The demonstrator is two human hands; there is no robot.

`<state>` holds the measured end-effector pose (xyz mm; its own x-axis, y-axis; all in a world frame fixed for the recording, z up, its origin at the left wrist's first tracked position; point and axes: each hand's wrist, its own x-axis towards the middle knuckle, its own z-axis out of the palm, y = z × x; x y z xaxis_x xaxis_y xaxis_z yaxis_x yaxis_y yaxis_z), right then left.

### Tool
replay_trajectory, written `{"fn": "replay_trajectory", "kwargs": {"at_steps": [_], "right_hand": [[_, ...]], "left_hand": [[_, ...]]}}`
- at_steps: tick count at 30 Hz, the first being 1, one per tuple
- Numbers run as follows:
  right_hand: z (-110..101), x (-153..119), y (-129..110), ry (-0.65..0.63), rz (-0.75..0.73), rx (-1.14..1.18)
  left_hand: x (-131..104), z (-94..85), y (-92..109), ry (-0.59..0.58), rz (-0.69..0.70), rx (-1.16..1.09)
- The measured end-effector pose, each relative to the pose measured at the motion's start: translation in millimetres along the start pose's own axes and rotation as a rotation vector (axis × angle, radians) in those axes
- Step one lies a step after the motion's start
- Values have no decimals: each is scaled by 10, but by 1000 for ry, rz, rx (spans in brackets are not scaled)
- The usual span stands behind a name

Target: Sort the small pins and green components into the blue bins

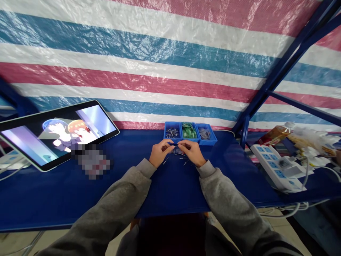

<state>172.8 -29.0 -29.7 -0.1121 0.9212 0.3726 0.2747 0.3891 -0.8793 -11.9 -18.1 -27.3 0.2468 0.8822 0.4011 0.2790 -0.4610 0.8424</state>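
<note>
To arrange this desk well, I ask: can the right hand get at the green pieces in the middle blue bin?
Probably yes: the right hand is just in front of the open-topped middle blue bin, and nothing visible covers the green pieces.

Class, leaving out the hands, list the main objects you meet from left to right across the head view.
Tablet showing a cartoon, blue bin of slim metal pieces, blue bin of green pieces, blue bin of translucent pieces, right-hand white power strip.
</note>
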Motion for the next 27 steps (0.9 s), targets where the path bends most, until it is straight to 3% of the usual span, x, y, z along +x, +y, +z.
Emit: {"fn": "replay_trajectory", "kwargs": {"at_steps": [6, 11, 22, 27], "right_hand": [[13, -3, -29, -82, -14, -12], [-2, 2, -23, -18, 13, 8], [-3, 0, -66, 20, 36, 1], [-10, 22, -58, 73, 84, -32]], "left_hand": [[7, 4, -20, 14, -13, -70], [13, 18, -47, 32, -15, -97], [-11, 25, -92, 1, 57, 89], [256, 32, -34, 136, 71, 177]]}}
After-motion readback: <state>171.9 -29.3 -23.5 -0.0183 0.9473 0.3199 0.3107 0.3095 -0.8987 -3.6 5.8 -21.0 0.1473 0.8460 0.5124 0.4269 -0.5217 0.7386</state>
